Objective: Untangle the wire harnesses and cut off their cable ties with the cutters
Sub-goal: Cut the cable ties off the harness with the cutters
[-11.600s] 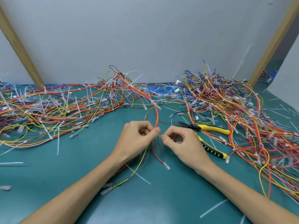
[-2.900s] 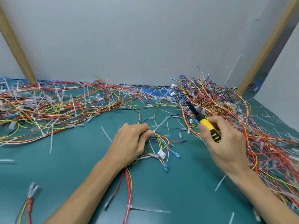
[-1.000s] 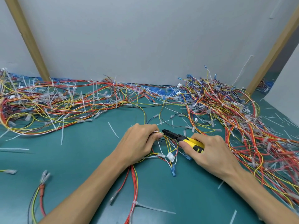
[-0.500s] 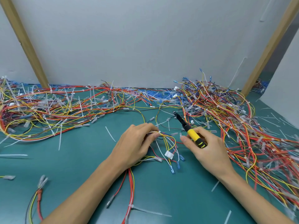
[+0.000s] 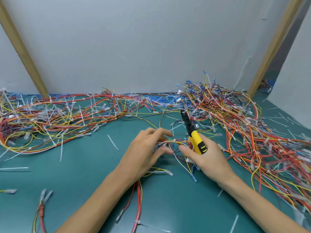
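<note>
A small harness (image 5: 175, 141) of yellow, red and white wires arches between my two hands at the table's middle. My left hand (image 5: 146, 150) holds its left end between thumb and fingers. My right hand (image 5: 205, 157) grips the yellow-handled cutters (image 5: 196, 140), whose black jaws point up and away, and its thumb touches the harness's right side. The harness's tails with blue and clear terminals (image 5: 193, 178) hang down to the green mat. More red wires (image 5: 138, 195) run out from under my left wrist toward me.
A long tangle of harnesses (image 5: 55, 118) fills the left and back of the green mat (image 5: 87, 174). A bigger heap (image 5: 252, 132) covers the right side. Cut white ties (image 5: 113, 144) lie scattered about. A loose harness (image 5: 40, 211) lies at the near left. Grey wall panels stand behind.
My right hand has swung the cutters from pointing at the harness to upright, jaws away from it. Both hands have lifted the harness slightly and drawn closer together.
</note>
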Available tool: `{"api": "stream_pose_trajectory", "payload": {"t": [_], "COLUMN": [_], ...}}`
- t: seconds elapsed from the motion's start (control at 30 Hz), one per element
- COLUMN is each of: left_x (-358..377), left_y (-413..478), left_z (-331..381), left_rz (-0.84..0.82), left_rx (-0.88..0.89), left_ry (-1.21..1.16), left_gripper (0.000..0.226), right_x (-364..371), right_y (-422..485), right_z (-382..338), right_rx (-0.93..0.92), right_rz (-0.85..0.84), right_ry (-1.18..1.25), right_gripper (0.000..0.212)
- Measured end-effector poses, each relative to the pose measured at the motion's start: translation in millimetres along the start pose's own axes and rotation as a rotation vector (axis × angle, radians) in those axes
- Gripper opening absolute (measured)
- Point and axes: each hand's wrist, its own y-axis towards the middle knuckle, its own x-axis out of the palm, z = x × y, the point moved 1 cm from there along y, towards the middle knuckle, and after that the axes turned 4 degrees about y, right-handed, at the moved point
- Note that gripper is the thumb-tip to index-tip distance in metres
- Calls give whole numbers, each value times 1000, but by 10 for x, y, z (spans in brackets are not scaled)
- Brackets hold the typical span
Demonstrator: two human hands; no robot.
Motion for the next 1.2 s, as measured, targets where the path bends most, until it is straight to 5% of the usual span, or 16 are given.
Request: {"api": "stream_pose_trajectory", "payload": {"t": [0.23, 0.47, 0.57, 0.8, 0.9, 1.07, 1.2], "left_x": [-74, -239, -339, -559, -703, -938, -1237], "left_y": [24, 50, 66, 50, -46, -153, -104], "left_z": [-54, -31, -37, -16, -111, -224, -285], "left_rz": [0, 66, -124, -603, -845, -836, -718], "left_rx": [23, -311, -437, -372, -420, -365, -388], "left_ry": [229, 213, 160, -394, -427, -256, -157], "left_gripper": [54, 59, 49, 23, 37, 13, 20], "right_x": [-58, -156, -169, -203, -230, -277, -288], "right_y": [-22, 14, 32, 54, 67, 97, 120], "right_z": [-68, -81, -47, 19, 53, 98, 113], "right_rx": [-115, -257, -241, -197, -167, -120, -110], "right_rz": [199, 378, 410, 474, 480, 493, 514], "right_ry": [-77, -182, -198, -254, -209, -137, -117], "right_gripper": [31, 33, 35, 33, 30, 29, 28]}}
